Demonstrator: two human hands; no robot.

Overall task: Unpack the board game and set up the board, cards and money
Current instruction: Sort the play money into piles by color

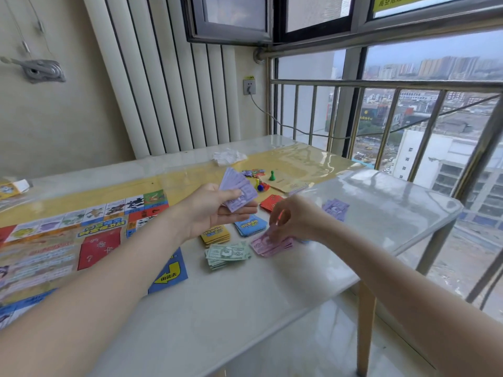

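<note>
The game board (81, 240) lies unfolded on the left of the table. My left hand (215, 210) holds a fanned wad of purple banknotes (236, 187) above the table. My right hand (294, 219) reaches down, its fingertips on a pile of pink banknotes (262, 244). Beside that pile lies a green banknote pile (228, 254). Behind these sit a yellow card deck (215, 235), a blue card deck (250, 225) and a red card deck (270, 202). More purple notes (336, 209) lie to the right.
Coloured pawns, one green (271, 176), stand near a beige booklet (285, 183) further back. Crumpled white plastic (228, 156) lies at the far side. The table's right edge (408, 246) runs close to a metal railing (381, 85) and window. A small box (13, 187) sits far left.
</note>
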